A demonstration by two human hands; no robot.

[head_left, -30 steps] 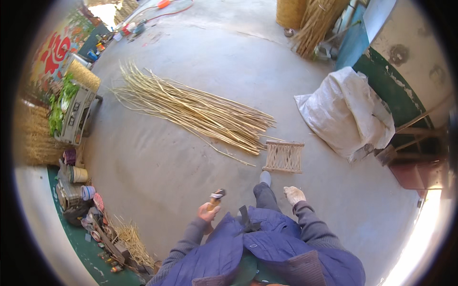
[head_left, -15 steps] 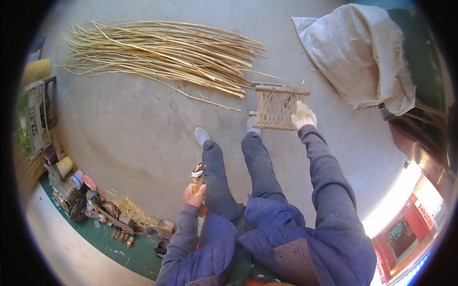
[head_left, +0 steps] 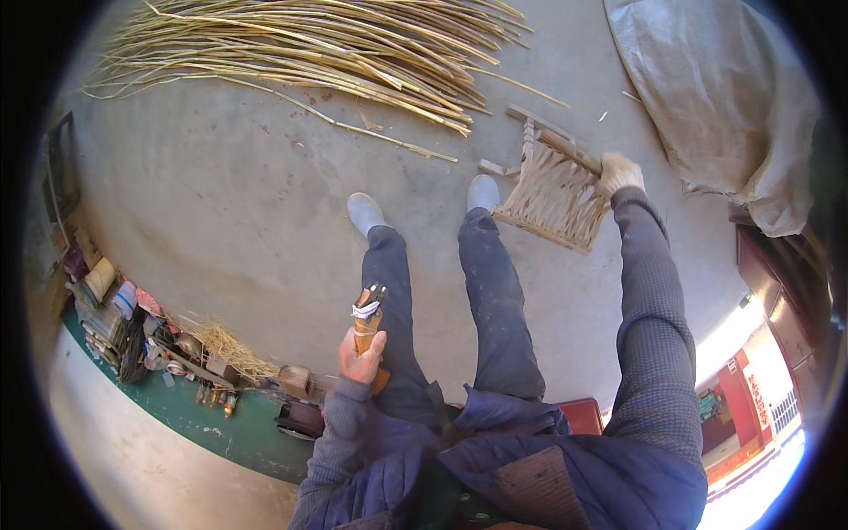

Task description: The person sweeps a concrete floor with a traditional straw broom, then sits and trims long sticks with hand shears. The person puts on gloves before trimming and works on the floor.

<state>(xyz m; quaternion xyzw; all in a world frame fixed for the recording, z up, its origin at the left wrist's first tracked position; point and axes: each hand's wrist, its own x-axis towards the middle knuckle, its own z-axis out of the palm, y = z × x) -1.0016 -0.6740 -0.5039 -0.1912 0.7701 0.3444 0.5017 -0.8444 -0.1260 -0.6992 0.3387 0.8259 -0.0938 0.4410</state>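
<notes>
My left hand (head_left: 360, 355), bare, is closed around a short wooden-handled tool (head_left: 367, 324) in front of my left thigh. White material is wrapped round its upper part, and the dark top's exact kind is too small to make out. My right hand (head_left: 620, 173), in a pale work glove, grips the right edge of a small wooden stool with a woven cord seat (head_left: 558, 188). The stool tilts, its wooden legs pointing away from me, close to my right shoe (head_left: 482, 192).
A spread bundle of long, thin stalks (head_left: 353, 62) lies on the concrete floor ahead. A large pale sheet (head_left: 720, 97) covers something at far right. Tools, rolls and straw crowd a green strip (head_left: 256, 433) at left. A red seat-like thing (head_left: 581, 415) shows behind my legs.
My right hand has moved right with the stool, which has turned and tilted. The stalks and sheet sit higher in view. My left hand still holds the tool.
</notes>
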